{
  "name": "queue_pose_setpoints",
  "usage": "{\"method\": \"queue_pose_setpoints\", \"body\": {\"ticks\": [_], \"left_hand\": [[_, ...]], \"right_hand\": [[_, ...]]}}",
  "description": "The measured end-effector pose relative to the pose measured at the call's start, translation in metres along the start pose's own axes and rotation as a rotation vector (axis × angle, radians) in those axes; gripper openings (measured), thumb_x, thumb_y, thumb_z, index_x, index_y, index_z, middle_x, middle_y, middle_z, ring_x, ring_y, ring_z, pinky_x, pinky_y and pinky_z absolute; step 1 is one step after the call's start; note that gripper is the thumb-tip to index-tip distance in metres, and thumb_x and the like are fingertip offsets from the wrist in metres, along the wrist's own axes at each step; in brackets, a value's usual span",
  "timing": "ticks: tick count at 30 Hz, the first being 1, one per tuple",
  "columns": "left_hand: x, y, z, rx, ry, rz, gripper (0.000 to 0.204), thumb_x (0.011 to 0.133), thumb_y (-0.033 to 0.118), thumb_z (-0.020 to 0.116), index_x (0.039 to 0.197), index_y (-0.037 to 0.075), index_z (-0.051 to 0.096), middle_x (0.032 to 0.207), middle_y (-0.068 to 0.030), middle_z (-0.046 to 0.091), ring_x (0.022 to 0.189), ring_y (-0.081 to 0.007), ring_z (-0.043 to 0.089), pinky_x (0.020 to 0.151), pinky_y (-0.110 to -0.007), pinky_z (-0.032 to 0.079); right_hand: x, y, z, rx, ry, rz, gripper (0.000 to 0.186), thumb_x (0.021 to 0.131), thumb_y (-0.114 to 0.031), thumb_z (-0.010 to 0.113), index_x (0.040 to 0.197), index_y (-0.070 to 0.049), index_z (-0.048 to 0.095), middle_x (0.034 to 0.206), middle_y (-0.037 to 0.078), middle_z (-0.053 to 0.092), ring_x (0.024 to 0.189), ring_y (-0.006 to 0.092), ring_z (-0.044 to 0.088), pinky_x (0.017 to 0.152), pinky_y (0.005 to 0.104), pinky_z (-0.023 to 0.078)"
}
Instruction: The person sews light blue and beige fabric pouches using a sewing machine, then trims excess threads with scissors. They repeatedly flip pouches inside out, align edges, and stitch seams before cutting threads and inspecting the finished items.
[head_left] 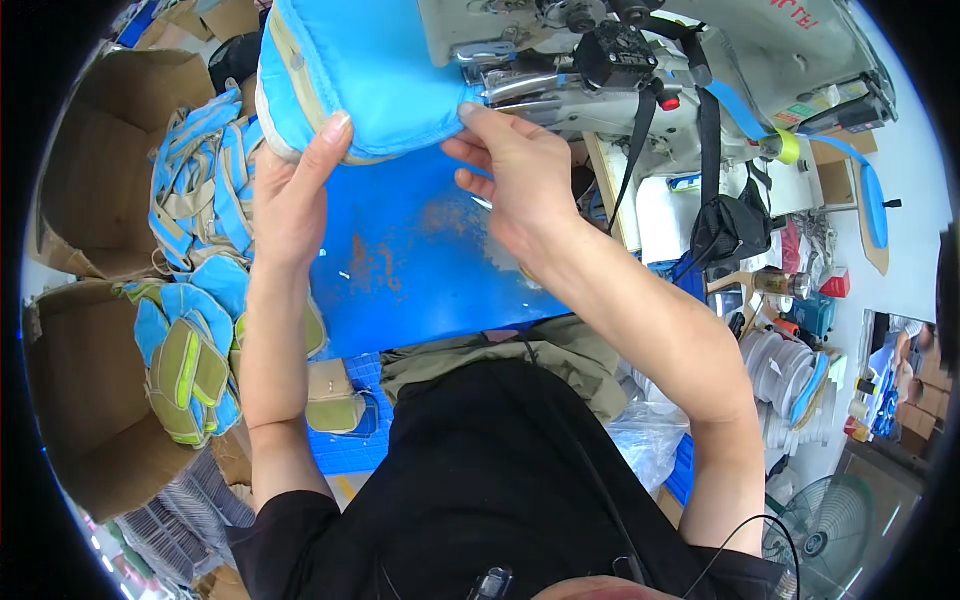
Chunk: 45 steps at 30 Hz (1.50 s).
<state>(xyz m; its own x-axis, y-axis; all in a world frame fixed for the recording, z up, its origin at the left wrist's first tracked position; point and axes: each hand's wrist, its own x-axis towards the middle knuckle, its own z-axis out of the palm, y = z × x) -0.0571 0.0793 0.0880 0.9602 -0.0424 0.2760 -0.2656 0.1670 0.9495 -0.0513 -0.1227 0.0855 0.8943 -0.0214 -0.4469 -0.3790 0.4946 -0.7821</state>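
A bright blue padded fabric bag piece (395, 75) with beige trim lies at the top, over the front of the blue work table (400, 300). My left hand (288, 205) grips its lower left edge, thumb on top and fingers underneath. At its lower right corner, my right hand (530, 180) pinches the edge between thumb and index finger, the other fingers loosely curled. That corner is beside the metal needle-and-foot parts of a sewing machine (740, 60). Whether the corner sits under the foot is hard to tell.
Cardboard boxes (75, 200) stand on the left, with blue and beige straps (205, 190) and blue-green fabric pieces (190, 370) beside them. A black pouch (735, 230) hangs under the machine at right. White rolls (775, 370) and a fan (815, 540) are at the lower right.
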Motion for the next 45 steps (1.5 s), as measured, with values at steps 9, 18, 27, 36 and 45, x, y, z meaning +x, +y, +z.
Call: {"method": "queue_pose_setpoints", "body": {"ticks": [9,18,27,36,45], "left_hand": [[-0.014,-0.006,0.007,-0.004,0.003,0.038,0.035,0.100,0.016,0.064,0.131,-0.001,0.061,0.124,-0.0085,0.067,0.114,-0.0148,0.061,0.099,-0.031,0.047],[-0.035,-0.010,0.033,0.048,0.086,0.093,0.033,0.099,0.014,0.067,0.128,-0.001,0.062,0.121,-0.0080,0.067,0.110,-0.0148,0.062,0.096,-0.031,0.049],[-0.049,-0.025,0.038,0.038,0.016,0.080,0.040,0.098,0.013,0.068,0.134,-0.001,0.056,0.130,-0.0093,0.062,0.117,-0.0158,0.058,0.102,-0.033,0.044],[-0.049,-0.036,0.025,0.174,-0.054,0.099,0.041,0.093,0.011,0.075,0.129,-0.001,0.059,0.123,-0.0088,0.066,0.111,-0.0167,0.062,0.098,-0.033,0.048],[-0.056,-0.048,0.029,0.602,0.050,0.377,0.019,0.086,0.002,0.077,0.105,0.000,0.073,0.098,-0.0062,0.074,0.090,-0.0148,0.068,0.081,-0.031,0.053]], "right_hand": [[0.001,0.004,-0.001,0.019,-0.001,-0.036,0.016,0.093,-0.018,0.071,0.097,-0.003,0.066,0.091,0.005,0.069,0.084,0.0147,0.067,0.065,0.0301,0.051],[-0.002,0.006,-0.004,-0.009,-0.033,-0.046,0.023,0.092,-0.024,0.073,0.100,-0.005,0.065,0.096,0.003,0.065,0.092,0.0151,0.065,0.073,0.0317,0.051],[-0.018,-0.010,-0.047,-0.172,-0.094,-0.106,0.028,0.093,-0.026,0.073,0.112,-0.006,0.068,0.103,0.004,0.069,0.094,0.0161,0.066,0.075,0.0308,0.052],[-0.030,-0.269,-0.194,-0.519,0.646,-1.553,0.031,0.091,-0.008,0.069,0.120,0.004,0.067,0.117,0.012,0.071,0.108,0.0158,0.065,0.093,0.0298,0.049],[0.078,-0.487,-0.354,-0.707,0.549,-0.671,0.048,0.097,-0.043,0.066,0.121,-0.001,0.068,0.112,0.011,0.072,0.100,0.0179,0.064,0.094,0.0327,0.047]]}}
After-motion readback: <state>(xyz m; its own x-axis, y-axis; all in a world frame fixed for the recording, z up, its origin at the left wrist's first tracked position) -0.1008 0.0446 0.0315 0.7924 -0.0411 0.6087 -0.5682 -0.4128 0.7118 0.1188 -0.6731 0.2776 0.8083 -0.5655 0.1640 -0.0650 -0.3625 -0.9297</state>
